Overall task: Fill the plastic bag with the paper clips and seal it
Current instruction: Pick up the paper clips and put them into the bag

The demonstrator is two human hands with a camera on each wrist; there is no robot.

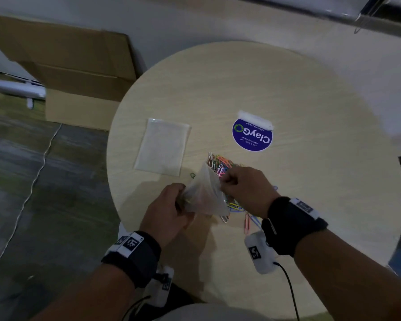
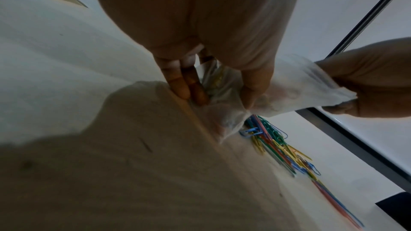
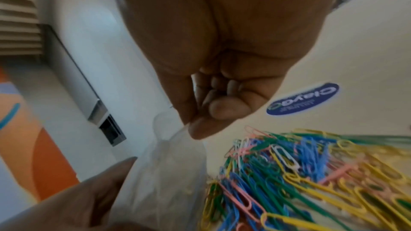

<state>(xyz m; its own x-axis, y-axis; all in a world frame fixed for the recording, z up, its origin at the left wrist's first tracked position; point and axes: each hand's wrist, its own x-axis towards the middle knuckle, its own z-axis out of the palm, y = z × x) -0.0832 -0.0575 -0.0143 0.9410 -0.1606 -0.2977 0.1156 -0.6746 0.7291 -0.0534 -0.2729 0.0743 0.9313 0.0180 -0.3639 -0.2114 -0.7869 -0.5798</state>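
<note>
A clear plastic bag point(image 1: 203, 195) is held above the near part of the round table point(image 1: 299, 93), with some coloured clips showing inside it. My left hand point(image 1: 169, 205) grips its lower end; in the left wrist view my fingers point(image 2: 184, 83) and thumb curl round the bag point(image 2: 295, 83). My right hand point(image 1: 243, 184) pinches the bag's upper edge between thumb and forefinger, seen close in the right wrist view, where the bag point(image 3: 169, 173) hangs below the fingertips point(image 3: 200, 127). A heap of coloured paper clips point(image 1: 222, 164) lies on the table under and beyond the bag, and fills the right wrist view as paper clips point(image 3: 311, 173).
A second flat clear bag point(image 1: 162, 147) lies on the table to the left. A blue round sticker point(image 1: 252, 136) sits further back. One green clip point(image 1: 192, 175) lies apart. A cardboard box point(image 1: 79, 72) stands on the floor at the left, beside a white cable.
</note>
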